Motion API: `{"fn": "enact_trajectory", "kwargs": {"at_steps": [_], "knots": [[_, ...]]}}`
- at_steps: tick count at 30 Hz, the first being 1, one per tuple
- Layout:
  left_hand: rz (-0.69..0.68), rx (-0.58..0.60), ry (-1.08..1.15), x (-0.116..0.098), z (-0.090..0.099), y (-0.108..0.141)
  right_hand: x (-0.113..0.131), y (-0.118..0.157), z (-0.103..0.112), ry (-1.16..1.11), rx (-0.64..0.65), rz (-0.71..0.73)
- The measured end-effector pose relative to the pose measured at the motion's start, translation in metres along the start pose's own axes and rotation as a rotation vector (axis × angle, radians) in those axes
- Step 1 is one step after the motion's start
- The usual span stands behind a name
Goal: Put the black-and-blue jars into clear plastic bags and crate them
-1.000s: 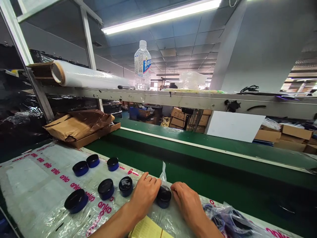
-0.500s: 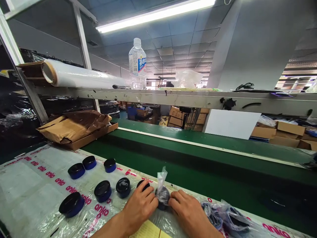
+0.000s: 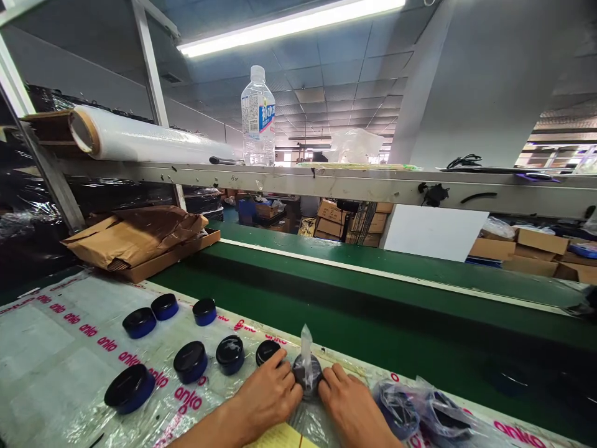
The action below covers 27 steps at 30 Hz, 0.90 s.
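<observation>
Black-and-blue lids (image 3: 190,362): spreading from nine to twelve o'clock of the left hand (image 3: 272,391) in the head view;
Bagged pieces (image 3: 396,407): crowding the right hand (image 3: 351,398) at three;
Hands: curling palm-down, both grasping the bagged lid's edges;
Bagged lid (image 3: 311,379): resting between them, left's two, right's ten.

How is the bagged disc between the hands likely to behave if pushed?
The bagged disc will probably slide rather than tip, as it looks squat. It may slide easily, since the plastic sheet under it looks glossy. The bag's tail is likely floppy, being thin, see-through film.
</observation>
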<state>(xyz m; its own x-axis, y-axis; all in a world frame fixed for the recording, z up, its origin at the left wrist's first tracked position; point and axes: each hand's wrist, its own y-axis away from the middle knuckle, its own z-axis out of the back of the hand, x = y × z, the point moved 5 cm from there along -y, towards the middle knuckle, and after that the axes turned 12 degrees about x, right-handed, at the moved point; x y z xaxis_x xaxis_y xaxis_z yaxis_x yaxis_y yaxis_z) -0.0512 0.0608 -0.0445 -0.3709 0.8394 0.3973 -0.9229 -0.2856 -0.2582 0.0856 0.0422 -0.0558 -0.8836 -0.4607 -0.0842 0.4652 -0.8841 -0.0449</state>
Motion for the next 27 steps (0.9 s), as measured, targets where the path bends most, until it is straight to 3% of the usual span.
{"fn": "enact_trajectory", "kwargs": {"at_steps": [4,10,14,19,24,27], "knots": [[0.114,0.099,0.243,0.017,0.013,-0.01,-0.014,-0.009,0.029,-0.145,0.111,-0.087],[0.469,0.152,0.674,0.055,0.048,-0.032,-0.071,0.002,0.094,-0.395,0.099,-0.278],[0.579,0.162,0.854,0.048,0.055,-0.048,-0.087,0.026,0.101,-0.492,0.099,-0.368],[0.536,0.189,0.928,0.027,0.051,-0.066,-0.094,0.057,0.095,-0.578,0.044,-0.486],[0.511,0.161,0.791,0.018,0.061,-0.067,-0.101,0.097,0.109,-0.671,-0.12,-0.554],[0.285,0.028,0.512,0.001,0.071,-0.065,-0.097,0.131,0.11,-0.72,-0.191,-0.572]]}}
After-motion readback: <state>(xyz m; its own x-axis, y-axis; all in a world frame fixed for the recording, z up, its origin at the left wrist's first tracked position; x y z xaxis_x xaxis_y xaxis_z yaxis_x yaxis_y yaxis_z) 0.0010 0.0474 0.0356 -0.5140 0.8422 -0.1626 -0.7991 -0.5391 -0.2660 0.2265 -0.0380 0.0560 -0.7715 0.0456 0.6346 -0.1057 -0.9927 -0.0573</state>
